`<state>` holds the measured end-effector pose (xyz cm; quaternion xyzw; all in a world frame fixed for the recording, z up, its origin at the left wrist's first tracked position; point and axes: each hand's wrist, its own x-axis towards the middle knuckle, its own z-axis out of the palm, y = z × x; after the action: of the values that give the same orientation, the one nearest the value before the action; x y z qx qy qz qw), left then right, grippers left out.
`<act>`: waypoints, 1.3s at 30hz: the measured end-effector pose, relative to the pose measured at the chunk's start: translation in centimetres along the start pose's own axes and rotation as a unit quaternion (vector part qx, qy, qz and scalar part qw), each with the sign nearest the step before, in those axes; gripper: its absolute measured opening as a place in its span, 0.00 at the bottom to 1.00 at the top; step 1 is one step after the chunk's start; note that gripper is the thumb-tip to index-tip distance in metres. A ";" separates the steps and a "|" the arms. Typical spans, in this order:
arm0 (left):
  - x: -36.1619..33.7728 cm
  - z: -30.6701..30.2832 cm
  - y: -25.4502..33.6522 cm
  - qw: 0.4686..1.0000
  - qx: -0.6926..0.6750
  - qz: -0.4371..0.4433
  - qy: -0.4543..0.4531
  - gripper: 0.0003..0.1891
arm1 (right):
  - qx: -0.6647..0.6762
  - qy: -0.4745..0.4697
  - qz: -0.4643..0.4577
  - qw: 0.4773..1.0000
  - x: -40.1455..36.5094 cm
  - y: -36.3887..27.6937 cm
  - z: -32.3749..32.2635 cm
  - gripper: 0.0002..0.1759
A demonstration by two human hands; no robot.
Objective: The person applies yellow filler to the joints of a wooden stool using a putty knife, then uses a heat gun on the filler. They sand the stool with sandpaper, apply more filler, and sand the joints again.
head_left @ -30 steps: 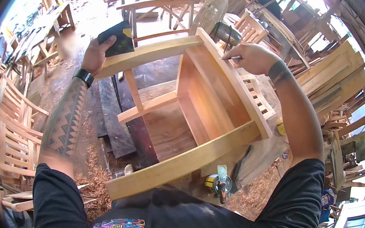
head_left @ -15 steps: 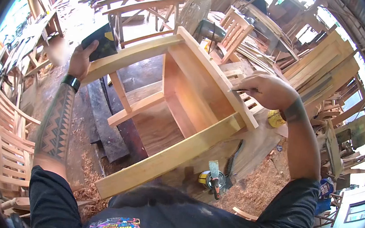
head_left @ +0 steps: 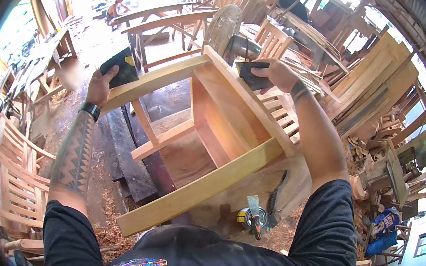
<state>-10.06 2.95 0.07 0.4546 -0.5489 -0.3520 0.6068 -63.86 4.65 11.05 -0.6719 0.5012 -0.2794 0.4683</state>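
A pale wooden furniture frame [head_left: 203, 176] with a boxed-in compartment stands tilted across the bench in front of me. My left hand [head_left: 101, 84] is at its far left corner, thumb and fingers closed on a black piece of sandpaper [head_left: 122, 66] with a small yellow patch. Over the frame's far right rail [head_left: 257, 102], my right hand [head_left: 279, 77] pinches another dark piece of sandpaper [head_left: 249, 75], which overlaps the rail's outer edge. Close to my body, a putty knife [head_left: 253, 210] lies across an open can [head_left: 244, 217] on the bench.
Slatted wooden chair parts [head_left: 18, 185] stand at the left. Beyond the frame are a round fan [head_left: 223, 27], a curved wooden bench frame [head_left: 167, 22] and a seated person [head_left: 116, 9]. Boards [head_left: 379, 83] lean at the right. Shavings [head_left: 111, 216] cover the floor.
My right hand has moved away from me and leftward along the rail, and its sandpaper now shows broadside. My left hand shifted slightly in view with the frame.
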 end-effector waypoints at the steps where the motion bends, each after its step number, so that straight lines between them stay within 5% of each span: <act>1: 0.1 -0.1 -0.2 1.000 -0.013 0.003 -0.009 0.18 | -0.017 -0.018 0.012 1.000 0.0 -0.7 -0.4 0.23; 10: -0.6 0.6 1.4 0.999 -0.003 0.002 -0.054 0.18 | -0.356 -0.124 0.004 0.926 -6.9 -7.4 0.8 0.17; 14: -1.5 1.1 2.6 0.999 -0.010 -0.016 -0.044 0.18 | -0.151 -0.020 -0.076 0.985 -8.5 -6.3 0.2 0.17; 17: -1.8 1.2 3.0 0.999 0.008 0.011 -0.035 0.18 | -0.089 0.078 -0.184 0.976 -6.6 -2.1 1.2 0.20; 22: -1.7 1.0 2.5 0.999 0.024 0.042 -0.018 0.18 | -0.255 0.156 -0.209 0.931 -7.0 1.4 6.3 0.21; 26: -0.8 0.3 1.7 0.997 0.073 0.021 -0.032 0.19 | -0.469 0.082 -0.158 0.865 -8.5 -0.3 6.3 0.24; 29: -1.2 0.8 2.1 0.996 0.070 0.055 -0.022 0.20 | -0.579 -0.051 -0.022 0.814 -9.6 -2.8 4.4 0.23; 30: -1.2 0.7 2.0 0.997 0.063 0.048 -0.020 0.20 | -0.530 -0.073 0.015 0.844 -9.5 -2.8 3.3 0.21; 33: -0.6 0.4 1.1 0.999 0.040 0.029 -0.019 0.20 | -0.554 -0.054 -0.068 0.828 -7.6 -2.6 0.6 0.19; 36: 0.5 -1.5 -1.4 0.963 0.239 0.123 0.006 0.20 | -0.511 -0.008 -0.234 0.827 -3.6 -1.2 0.4 0.18; 37: -0.2 -0.4 0.2 0.975 0.203 0.093 0.010 0.20 | -0.512 0.011 -0.292 0.808 -2.9 -1.2 1.0 0.18; 39: -1.8 1.2 3.0 0.990 0.132 0.032 0.020 0.20 | -0.526 -0.025 -0.191 0.828 -2.8 -2.4 1.7 0.18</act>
<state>-11.72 5.46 2.23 0.5198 -0.5930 -0.2476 0.5629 -62.41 8.00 12.86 -0.9056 0.4222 -0.0404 -0.0069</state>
